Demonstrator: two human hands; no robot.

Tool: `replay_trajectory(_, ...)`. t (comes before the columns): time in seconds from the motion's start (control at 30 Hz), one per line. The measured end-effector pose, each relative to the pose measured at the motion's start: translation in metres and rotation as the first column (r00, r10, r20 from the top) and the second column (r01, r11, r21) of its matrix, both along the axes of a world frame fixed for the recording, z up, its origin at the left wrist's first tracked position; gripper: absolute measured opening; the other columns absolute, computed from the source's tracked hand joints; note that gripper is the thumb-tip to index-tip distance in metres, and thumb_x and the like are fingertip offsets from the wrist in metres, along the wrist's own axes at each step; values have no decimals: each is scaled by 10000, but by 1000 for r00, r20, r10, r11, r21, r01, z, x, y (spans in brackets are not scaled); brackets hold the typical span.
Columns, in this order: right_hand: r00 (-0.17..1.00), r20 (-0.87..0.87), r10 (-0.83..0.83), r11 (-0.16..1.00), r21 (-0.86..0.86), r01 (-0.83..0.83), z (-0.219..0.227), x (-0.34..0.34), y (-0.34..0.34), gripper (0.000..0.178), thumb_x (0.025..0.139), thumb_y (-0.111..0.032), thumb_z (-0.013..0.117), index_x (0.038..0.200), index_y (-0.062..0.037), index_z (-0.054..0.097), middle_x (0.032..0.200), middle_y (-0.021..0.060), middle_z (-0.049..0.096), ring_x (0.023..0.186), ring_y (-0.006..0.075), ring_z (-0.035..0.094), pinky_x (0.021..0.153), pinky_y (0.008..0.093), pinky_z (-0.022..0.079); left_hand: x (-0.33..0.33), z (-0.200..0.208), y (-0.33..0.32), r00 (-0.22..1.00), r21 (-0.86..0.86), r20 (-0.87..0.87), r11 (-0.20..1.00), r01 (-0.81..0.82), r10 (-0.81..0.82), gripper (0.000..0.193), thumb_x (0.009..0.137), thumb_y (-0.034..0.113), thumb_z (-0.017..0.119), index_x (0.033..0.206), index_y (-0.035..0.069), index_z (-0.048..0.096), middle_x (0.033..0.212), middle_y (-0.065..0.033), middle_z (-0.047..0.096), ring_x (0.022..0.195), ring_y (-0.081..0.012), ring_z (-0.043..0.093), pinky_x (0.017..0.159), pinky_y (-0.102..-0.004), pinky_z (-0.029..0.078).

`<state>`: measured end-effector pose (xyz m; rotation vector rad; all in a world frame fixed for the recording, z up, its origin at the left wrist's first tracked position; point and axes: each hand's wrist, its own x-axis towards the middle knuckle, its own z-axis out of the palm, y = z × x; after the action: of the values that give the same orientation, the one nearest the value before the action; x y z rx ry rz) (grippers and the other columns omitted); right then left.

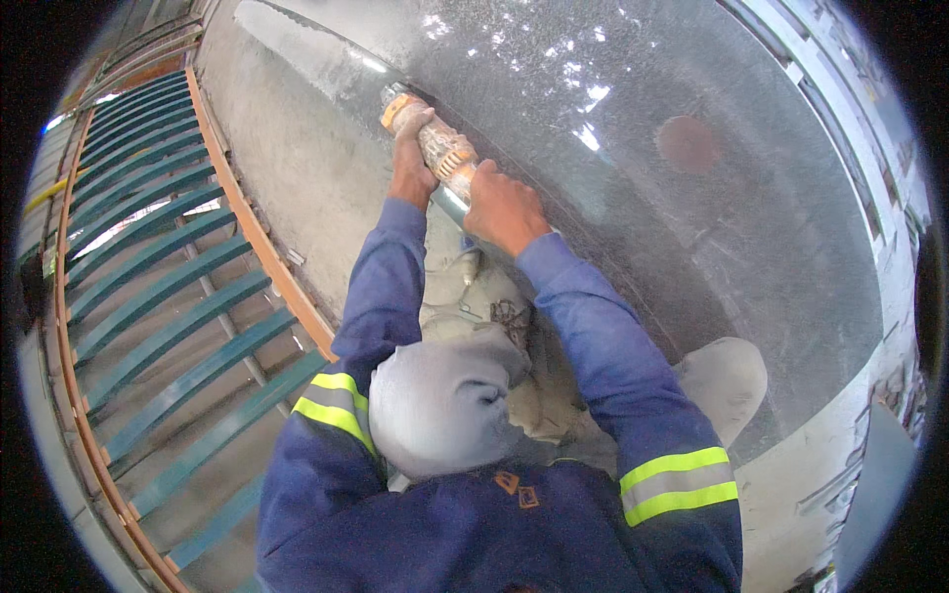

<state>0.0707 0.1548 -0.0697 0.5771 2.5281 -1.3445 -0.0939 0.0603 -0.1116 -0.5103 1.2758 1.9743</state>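
Both my hands are closed round a dust-coated orange power tool (442,148), which looks like an angle grinder. My left hand (413,158) grips the body near the head end, while my right hand (506,210) holds the rear end. The tool's head rests at or just above the left edge of a large dark grey slab (633,227), though the contact point is hidden. A pale plume of dust or spray (297,44) streams away from it toward the far left. Below the rear end, a cord or hose with a connector (470,265) hangs near my legs.
At the left stands a rack of curved blue-green slats (178,287) in an orange frame (259,232). Dusty concrete floor (287,148) lies between it and the slab. A reddish round spot (687,144) marks the slab. Pale metal framing (830,99) runs along the right.
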Motion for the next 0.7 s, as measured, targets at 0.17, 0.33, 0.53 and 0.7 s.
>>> replay_trajectory(0.17, 1000, -20, 2, 1000, 13, -2, 7, 6, 2, 386, 753, -122, 684, 1041, 56, 499, 971, 288, 681, 925, 431, 691, 803, 508, 550, 0, 1, 0, 999, -8, -28, 999, 35, -35, 360, 854, 180, 680, 1069, -14, 467, 816, -178, 574, 674, -323, 633, 647, -477, 584)
replay_trajectory(0.33, 1000, -14, 18, 999, 40, -18, 10, 7, 2, 446, 727, -139, 734, 1058, 54, 506, 957, 242, 692, 908, 411, 705, 781, 490, 569, -1, 1, 0, 996, -14, -13, 996, 93, -93, 358, 846, 211, 672, 1040, -19, 478, 806, -178, 581, 679, -323, 639, 647, -468, 584)
replay_trajectory(0.53, 1000, 7, 8, 999, 45, -9, 5, 3, 0, 458, 731, -147, 736, 1067, 68, 510, 990, 246, 694, 928, 389, 709, 798, 484, 570, -4, -8, -3, 994, -42, -39, 994, 102, -104, 329, 835, 221, 668, 1021, 15, 491, 790, -155, 585, 659, -306, 639, 634, -463, 584)
replay_trajectory(0.7, 1000, -16, -5, 1000, 0, 5, 3, -3, 0, 408, 762, -145, 677, 1058, 86, 517, 992, 296, 680, 959, 433, 686, 828, 509, 545, -14, -13, -3, 988, -11, -66, 991, 136, -136, 344, 822, 215, 666, 1056, 29, 497, 801, -157, 600, 670, -308, 644, 640, -455, 584)
